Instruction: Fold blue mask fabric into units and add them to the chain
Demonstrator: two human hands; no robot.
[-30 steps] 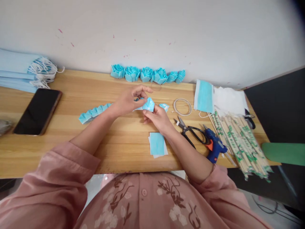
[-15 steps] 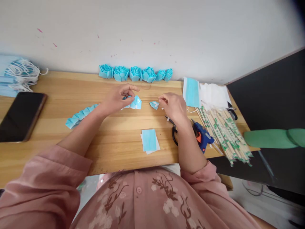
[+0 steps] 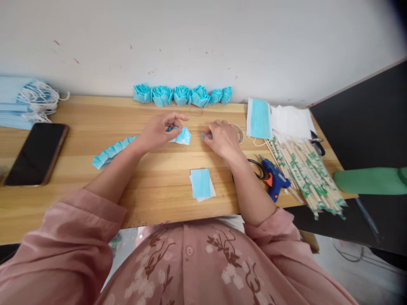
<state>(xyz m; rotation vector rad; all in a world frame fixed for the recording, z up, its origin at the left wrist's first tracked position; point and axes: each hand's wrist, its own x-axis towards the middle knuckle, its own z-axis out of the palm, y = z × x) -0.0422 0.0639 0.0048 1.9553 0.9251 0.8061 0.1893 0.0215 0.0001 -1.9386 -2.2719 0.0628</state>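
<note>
Near the middle of the table my left hand (image 3: 162, 130) is curled, thumb and bent fingers closed on the end of folded blue mask-fabric petals (image 3: 184, 135), its index finger pointing right. More of these petals overlap in a row (image 3: 114, 151) on the left; my forearm hides the stretch between. Opposite, my right hand (image 3: 223, 137) is bent down to the table with its fingertips closed on a small folded blue petal (image 3: 206, 136), mostly covered by them. Cut blue and white squares (image 3: 201, 183) lie stacked nearer to me.
Several blue fabric flowers (image 3: 182, 95) line the wall. A phone (image 3: 36, 153) and piled masks (image 3: 14, 103) are at left. On the right lie a tape roll (image 3: 241, 133), a mask (image 3: 259, 118), a blue glue gun (image 3: 276, 176), wrapped chopsticks (image 3: 307, 173) and a green bottle (image 3: 370, 181).
My right hand has moved slightly left and down onto the small folded petal, uncovering the tape roll. My left hand keeps its pose; the whole view has shifted a little.
</note>
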